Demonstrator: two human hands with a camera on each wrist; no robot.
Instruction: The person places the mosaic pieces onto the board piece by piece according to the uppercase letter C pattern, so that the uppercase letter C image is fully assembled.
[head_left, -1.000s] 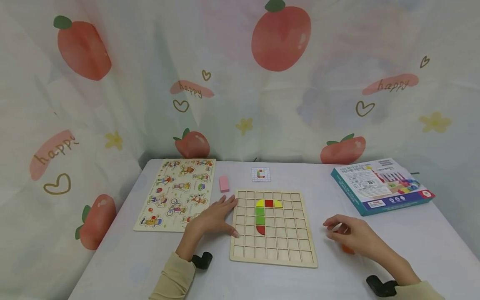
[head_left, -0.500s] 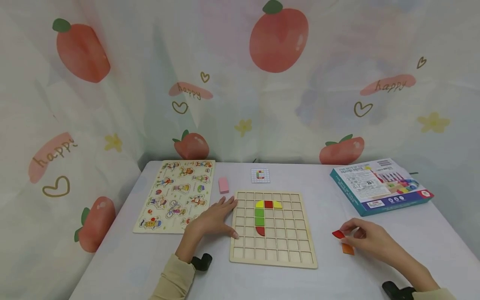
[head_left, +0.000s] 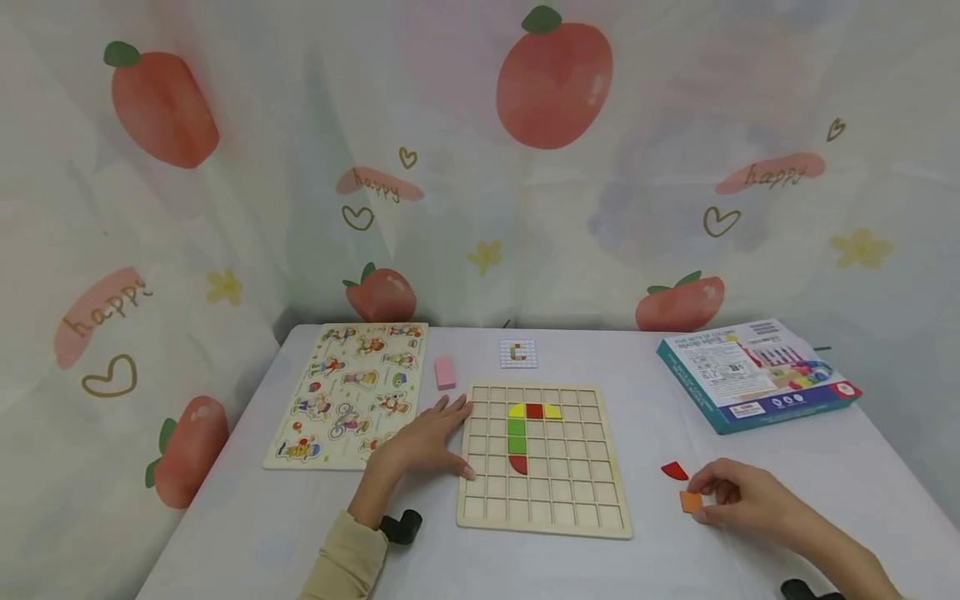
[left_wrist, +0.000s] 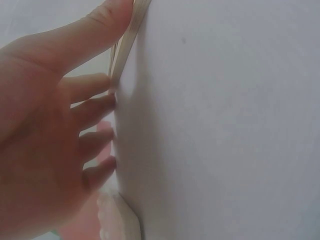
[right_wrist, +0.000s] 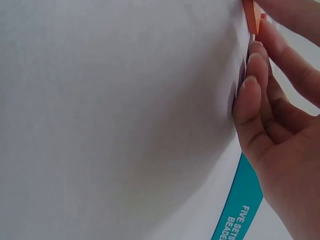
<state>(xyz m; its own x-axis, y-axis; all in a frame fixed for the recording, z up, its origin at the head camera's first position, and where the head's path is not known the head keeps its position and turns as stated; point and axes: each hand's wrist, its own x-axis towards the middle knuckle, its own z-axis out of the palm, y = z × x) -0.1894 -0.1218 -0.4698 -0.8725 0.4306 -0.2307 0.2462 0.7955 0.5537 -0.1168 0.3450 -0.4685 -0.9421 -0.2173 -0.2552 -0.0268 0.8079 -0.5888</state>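
Fingertips of the right hand (head_left: 742, 500) pinch the orange square tile (head_left: 691, 502) on the table, well right of the wooden grid board (head_left: 543, 508). Beside the grip lies 1 red quarter-round tile (head_left: 674, 471). Flat and spread, the left hand (head_left: 423, 440) steadies the board's left edge.

The grid board (head_left: 543, 458) is pale unfinished wood, matt, with thin raised slats. The tiles (head_left: 525, 429) in it look painted, smooth and slightly glossy, as does the orange tile (head_left: 690, 502). The table (head_left: 262, 525) has a matt, smooth white cover. The box (head_left: 757, 375) is glossy printed card. The curtain (head_left: 480, 167) is thin, softly creased cloth.
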